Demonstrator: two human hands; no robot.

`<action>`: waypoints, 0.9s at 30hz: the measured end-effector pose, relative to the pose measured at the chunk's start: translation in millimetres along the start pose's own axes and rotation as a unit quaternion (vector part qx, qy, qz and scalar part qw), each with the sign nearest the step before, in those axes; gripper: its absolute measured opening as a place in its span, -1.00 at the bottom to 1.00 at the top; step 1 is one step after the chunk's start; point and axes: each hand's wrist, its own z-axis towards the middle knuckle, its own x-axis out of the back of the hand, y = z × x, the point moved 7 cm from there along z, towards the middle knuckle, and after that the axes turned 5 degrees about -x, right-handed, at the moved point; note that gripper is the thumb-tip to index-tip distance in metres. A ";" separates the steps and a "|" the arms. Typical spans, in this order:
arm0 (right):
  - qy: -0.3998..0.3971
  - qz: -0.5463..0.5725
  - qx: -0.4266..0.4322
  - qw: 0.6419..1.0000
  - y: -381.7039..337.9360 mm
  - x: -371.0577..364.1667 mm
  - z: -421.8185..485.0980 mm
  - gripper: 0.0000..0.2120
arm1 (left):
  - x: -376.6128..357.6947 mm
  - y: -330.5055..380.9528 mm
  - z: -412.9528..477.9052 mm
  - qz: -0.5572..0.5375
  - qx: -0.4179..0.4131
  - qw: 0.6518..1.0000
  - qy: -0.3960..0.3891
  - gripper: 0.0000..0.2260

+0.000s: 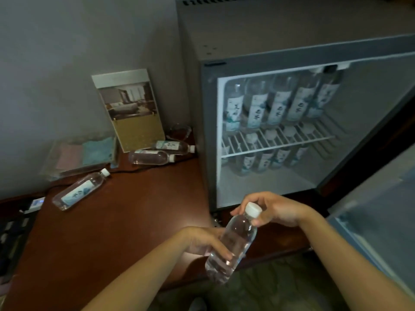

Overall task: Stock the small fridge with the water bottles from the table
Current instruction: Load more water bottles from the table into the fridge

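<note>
A clear water bottle [233, 241] with a white cap is held tilted above the table's front edge, just in front of the small fridge [207, 122]. My left hand [203, 242] grips its lower body. My right hand [272, 208] pinches its neck just under the cap. The fridge stands open and lit, with several labelled bottles upright on its wire shelf [276, 143] and several more below it. Three bottles lie on the brown table [125, 212]: one [79, 189] at the left, two [151, 157] [173, 146] near the fridge's left side.
The open fridge door [379, 212] swings out at the right. A picture card [128, 108] leans on the wall, with a clear packet of cloths [83, 153] beside it. A black cable [125, 171] crosses the table and a power strip [36, 204] sits at its left edge.
</note>
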 end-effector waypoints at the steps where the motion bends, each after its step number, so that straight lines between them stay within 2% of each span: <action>1: 0.001 0.029 0.005 1.000 2.9 9.9 -9.5 -0.74 | -5.3 6.3 6.2 0.001 -0.002 1.000 -0.011 -0.43; 3: 0.024 0.115 0.019 0.993 11.6 29.0 -23.9 -0.72 | -10.0 17.0 19.4 -0.003 -0.005 1.000 0.004 -0.54; 4: 0.053 0.180 0.032 0.982 17.6 39.2 -28.1 -0.68 | -8.8 22.7 26.1 -0.002 -0.012 0.999 0.037 -0.60; 6: 0.150 0.311 0.068 0.936 34.1 61.1 -31.2 -0.61 | -1.5 36.8 40.4 0.024 -0.037 0.989 0.142 -0.71; 8: 0.251 0.380 0.086 0.886 53.0 77.2 -33.4 -0.68 | 4.1 53.5 53.5 0.063 -0.059 0.964 0.250 -0.81; 9: 0.271 0.403 0.082 0.870 61.4 79.3 -31.5 -0.72 | 5.7 63.6 59.6 0.080 -0.078 0.948 0.298 -0.84; 10: 0.273 0.418 0.071 0.863 68.5 77.2 -27.5 -0.74 | 6.0 73.7 65.7 0.086 -0.105 0.930 0.341 -0.82; 13: 0.251 0.410 0.029 0.876 80.5 62.7 -13.3 -0.71 | 7.4 88.9 79.1 0.038 -0.142 0.869 0.473 -0.65; 15: 0.245 0.392 0.014 0.887 80.8 58.8 -7.3 -0.68 | 6.1 90.9 84.3 -0.001 -0.126 0.841 0.527 -0.69; 17: 0.227 0.373 -0.007 0.900 79.6 60.1 -4.7 -0.58 | 6.6 92.5 89.2 -0.022 -0.119 0.838 0.531 -0.73; 20: 0.198 0.390 -0.029 0.899 81.7 66.9 -1.2 -0.39 | 11.6 91.9 87.7 -0.024 -0.133 0.846 0.516 -0.75; 23: 0.183 0.392 -0.020 0.902 82.5 70.4 5.1 -0.35 | 19.0 88.3 82.6 0.002 -0.167 0.853 0.494 -0.82; 27: 0.160 0.385 -0.014 0.909 83.6 67.5 19.0 -0.33 | 30.3 76.2 78.3 0.024 -0.165 0.862 0.479 -0.64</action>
